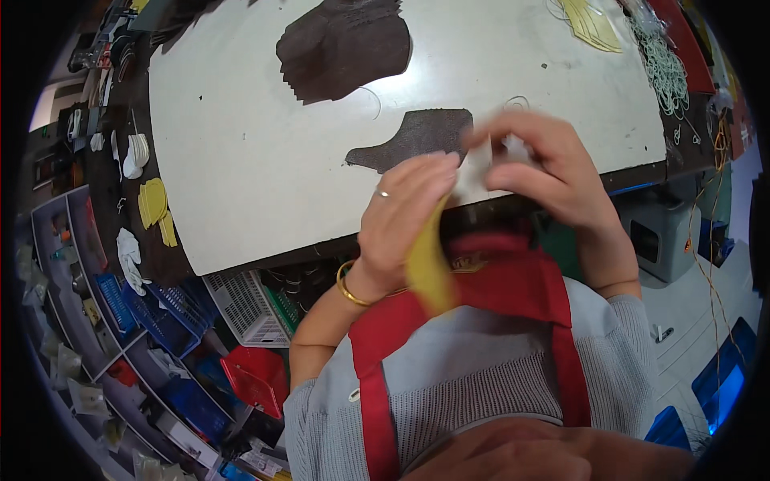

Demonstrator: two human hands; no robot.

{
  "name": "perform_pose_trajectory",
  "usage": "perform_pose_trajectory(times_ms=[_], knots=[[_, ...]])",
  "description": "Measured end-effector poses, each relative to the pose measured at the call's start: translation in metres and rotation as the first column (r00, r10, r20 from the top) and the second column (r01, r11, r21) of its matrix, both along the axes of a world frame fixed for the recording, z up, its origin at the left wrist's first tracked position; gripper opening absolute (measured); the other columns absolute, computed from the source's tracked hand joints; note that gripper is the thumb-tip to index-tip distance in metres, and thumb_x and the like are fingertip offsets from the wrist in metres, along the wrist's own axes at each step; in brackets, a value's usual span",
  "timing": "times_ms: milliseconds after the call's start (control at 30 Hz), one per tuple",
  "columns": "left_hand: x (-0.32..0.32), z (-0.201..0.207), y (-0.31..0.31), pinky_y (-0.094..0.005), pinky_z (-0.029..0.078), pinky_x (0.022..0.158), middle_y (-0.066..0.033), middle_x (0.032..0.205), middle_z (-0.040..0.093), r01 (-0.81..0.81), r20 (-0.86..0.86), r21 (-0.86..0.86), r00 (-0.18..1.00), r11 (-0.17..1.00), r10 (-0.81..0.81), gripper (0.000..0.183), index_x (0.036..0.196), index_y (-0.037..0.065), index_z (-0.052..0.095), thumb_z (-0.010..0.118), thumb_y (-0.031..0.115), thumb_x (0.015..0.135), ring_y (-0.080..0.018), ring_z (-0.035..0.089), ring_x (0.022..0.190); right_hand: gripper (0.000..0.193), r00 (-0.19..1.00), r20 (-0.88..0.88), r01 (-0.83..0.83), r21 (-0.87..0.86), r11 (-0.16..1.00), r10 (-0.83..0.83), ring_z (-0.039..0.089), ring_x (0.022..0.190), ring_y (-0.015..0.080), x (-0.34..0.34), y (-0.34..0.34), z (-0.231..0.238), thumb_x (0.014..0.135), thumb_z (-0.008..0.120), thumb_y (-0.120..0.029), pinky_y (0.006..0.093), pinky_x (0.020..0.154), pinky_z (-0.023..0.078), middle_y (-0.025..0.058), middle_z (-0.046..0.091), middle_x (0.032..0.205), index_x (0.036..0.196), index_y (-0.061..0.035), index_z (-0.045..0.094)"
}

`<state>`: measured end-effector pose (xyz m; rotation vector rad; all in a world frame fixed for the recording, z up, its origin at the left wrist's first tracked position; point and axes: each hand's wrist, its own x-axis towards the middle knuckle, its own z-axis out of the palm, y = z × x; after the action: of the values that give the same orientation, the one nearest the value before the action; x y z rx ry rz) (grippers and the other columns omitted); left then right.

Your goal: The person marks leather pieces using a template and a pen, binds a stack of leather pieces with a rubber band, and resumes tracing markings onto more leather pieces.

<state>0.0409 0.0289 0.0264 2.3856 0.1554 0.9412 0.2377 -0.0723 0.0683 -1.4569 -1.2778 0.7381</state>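
My left hand (409, 212), with a ring and a gold bangle, is closed on a yellow sheet piece (430, 268). The piece hangs below the fingers toward my apron and is smeared by motion. To its right, my right hand (545, 164) is raised over the table's near edge, thumb and fingers curved with a gap between them. A pale blur shows in that gap; I cannot make out whether it is held. Just beyond both hands lies a dark brown cut leather piece (425, 136) with a narrow tongue pointing left. My left fingers partly cover its near edge.
A stack of dark leather pieces (345, 52) lies farther back on the white tabletop (233, 160). Yellow pieces (592, 24) sit at the back right, near tangled pale cord (662, 76). More yellow pieces (154, 204) lie at the left edge. Below stand a white crate (245, 309) and a red bin (255, 381).
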Motion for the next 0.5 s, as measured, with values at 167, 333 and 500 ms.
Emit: perform_pose_trajectory(times_ms=[167,333,500], knots=[[-0.015,-0.029,-0.019,-0.0363,0.050,0.089,-0.0190,0.117,0.058,-0.090,0.119,-0.531,0.977,0.843,0.179,0.041,0.135,-0.004,0.053,0.062,0.009,0.098,-0.0286,0.059,0.105,0.022,0.988,0.028,-0.147,-0.120,0.982,0.151,0.068,0.078,0.0162,-0.013,0.010,-0.031,0.089,0.072,-0.019,0.0287,0.075,0.053,0.0063,0.071,0.084,0.103,-0.0033,0.069],[-0.031,-0.022,-0.005,-0.0455,0.048,0.095,-0.0160,0.122,0.058,0.013,-0.022,0.090,1.000,0.996,-0.011,0.057,0.129,0.001,0.059,0.077,0.022,0.079,-0.0322,0.055,0.116,0.020,0.984,-0.159,0.039,-0.270,0.962,-0.084,0.062,0.073,0.0085,0.029,0.046,-0.037,0.092,0.068,-0.017,0.0257,0.070,0.051,0.0028,0.068,0.080,0.106,-0.0030,0.072],[-0.026,-0.033,-0.010,-0.0570,0.042,0.105,-0.0199,0.135,0.055,-0.098,-0.371,0.179,0.915,0.979,0.160,0.067,0.125,-0.002,0.060,0.076,0.038,0.073,-0.0419,0.049,0.128,0.024,0.994,0.014,-0.095,-0.399,0.912,0.110,0.063,0.073,0.0095,0.030,0.054,-0.052,0.091,0.069,-0.017,0.0264,0.069,0.052,0.0069,0.070,0.079,0.108,-0.0005,0.071]])
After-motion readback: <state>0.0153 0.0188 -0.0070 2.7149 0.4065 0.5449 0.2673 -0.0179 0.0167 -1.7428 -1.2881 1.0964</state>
